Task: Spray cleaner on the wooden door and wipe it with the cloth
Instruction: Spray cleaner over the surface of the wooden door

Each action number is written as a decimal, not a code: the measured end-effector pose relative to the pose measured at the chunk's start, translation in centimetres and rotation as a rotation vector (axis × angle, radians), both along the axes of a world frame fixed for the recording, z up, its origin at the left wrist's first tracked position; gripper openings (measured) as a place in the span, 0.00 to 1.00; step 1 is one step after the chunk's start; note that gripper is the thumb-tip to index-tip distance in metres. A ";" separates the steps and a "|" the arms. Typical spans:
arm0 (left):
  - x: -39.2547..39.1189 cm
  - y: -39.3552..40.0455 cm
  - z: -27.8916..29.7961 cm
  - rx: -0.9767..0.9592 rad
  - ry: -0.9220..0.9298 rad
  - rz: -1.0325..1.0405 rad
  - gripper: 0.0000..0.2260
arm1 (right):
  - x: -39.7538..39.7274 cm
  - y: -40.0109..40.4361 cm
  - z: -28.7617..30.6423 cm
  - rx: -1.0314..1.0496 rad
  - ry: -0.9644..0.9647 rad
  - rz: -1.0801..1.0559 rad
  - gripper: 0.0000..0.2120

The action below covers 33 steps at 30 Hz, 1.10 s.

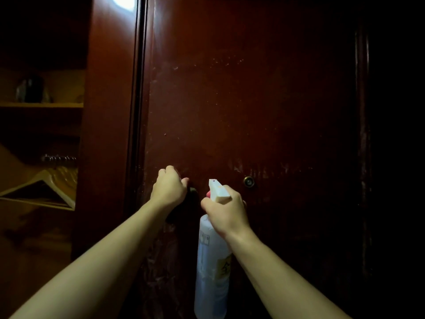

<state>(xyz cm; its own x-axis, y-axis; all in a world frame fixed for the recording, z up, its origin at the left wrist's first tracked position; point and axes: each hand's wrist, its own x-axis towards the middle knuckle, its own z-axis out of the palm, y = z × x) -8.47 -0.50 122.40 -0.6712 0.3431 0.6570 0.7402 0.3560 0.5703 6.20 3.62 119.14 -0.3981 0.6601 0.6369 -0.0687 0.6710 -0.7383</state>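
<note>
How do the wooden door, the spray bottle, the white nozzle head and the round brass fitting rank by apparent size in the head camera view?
1. wooden door
2. spray bottle
3. white nozzle head
4. round brass fitting
The bottle is nearer the camera than the door, but the order is clear.

A dim home entryway: a dark red wooden door (241, 111) with a peephole (249, 181), beside an open closet with shelves (41, 104) and hangers (53, 185).

Dim room; open closet at left with wooden shelf (41, 104), hanger (49, 189) on rail, light glare (123, 2) above.
</note>
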 end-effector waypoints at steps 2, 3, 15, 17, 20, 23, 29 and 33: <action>0.2 0.1 -0.1 0.005 0.001 -0.001 0.15 | -0.2 -0.1 -0.5 0.012 -0.024 -0.003 0.03; 0.4 0.1 -0.2 0.005 0.006 0.000 0.15 | -0.2 -0.2 -0.7 0.021 -0.038 -0.009 0.03; 3.0 2.7 -2.5 0.007 0.072 -0.027 0.14 | 3.2 3.7 -1.8 0.020 0.016 -0.142 0.06; 3.3 2.8 -2.6 0.015 0.079 -0.013 0.15 | 4.2 4.7 -2.0 0.019 0.029 -0.180 0.09; 3.4 3.1 -3.0 0.011 0.103 -0.020 0.16 | 5.8 6.1 -2.1 -0.025 0.056 -0.203 0.03; 3.7 3.5 -3.4 0.000 0.129 -0.034 0.17 | 7.2 7.4 -2.3 -0.063 0.094 -0.199 0.04; 4.7 4.3 -4.0 -0.025 0.193 -0.033 0.17 | 9.4 9.5 -2.7 -0.017 0.098 -0.286 0.06; 4.5 4.4 -4.3 -0.019 0.214 -0.016 0.18 | 11.2 11.0 -2.5 -0.119 0.180 -0.268 0.03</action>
